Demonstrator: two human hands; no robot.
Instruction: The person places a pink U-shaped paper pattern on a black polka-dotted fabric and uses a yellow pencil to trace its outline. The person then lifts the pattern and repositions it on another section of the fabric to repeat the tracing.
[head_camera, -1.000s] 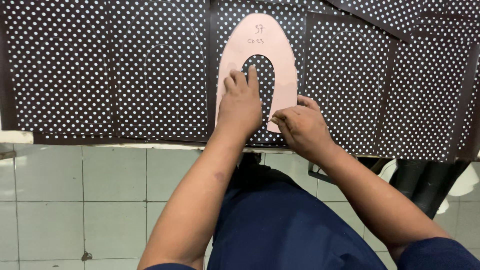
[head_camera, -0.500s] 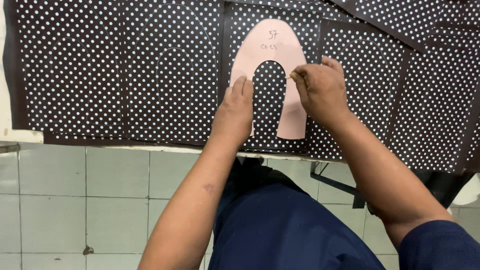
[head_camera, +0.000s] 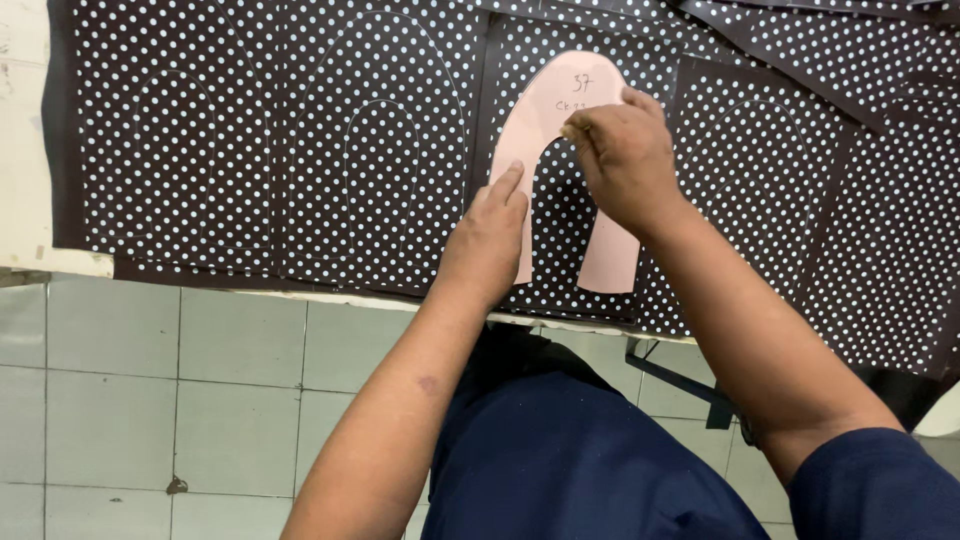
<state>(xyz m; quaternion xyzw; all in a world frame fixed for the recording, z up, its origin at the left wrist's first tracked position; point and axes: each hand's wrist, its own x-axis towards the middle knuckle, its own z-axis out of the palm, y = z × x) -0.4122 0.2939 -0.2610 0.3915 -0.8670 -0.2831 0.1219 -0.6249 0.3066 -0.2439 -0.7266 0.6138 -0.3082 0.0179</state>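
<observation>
A pink U-shaped paper pattern (head_camera: 530, 130) lies flat on dark brown sheets with white polka dots (head_camera: 250, 150). My left hand (head_camera: 490, 235) presses flat on the pattern's left leg, fingers stretched forward. My right hand (head_camera: 625, 155) sits over the top of the inner arch. Its fingertips are pinched together at the pattern's inner edge, around a thin marking tool that the fingers almost wholly hide. The pattern's right leg pokes out below my right wrist.
Faint traced U-shaped outlines (head_camera: 380, 170) show on the sheet to the left. Overlapping dotted strips (head_camera: 800, 50) lie at the upper right. The cream table edge (head_camera: 20, 150) is at the left, pale floor tiles (head_camera: 150, 400) are below, and a dark bracket (head_camera: 690, 385) is by my lap.
My right hand has travelled from the bottom of the pattern's right leg up and round to the top of the inner arch. My left hand has stayed pressed on the left leg.
</observation>
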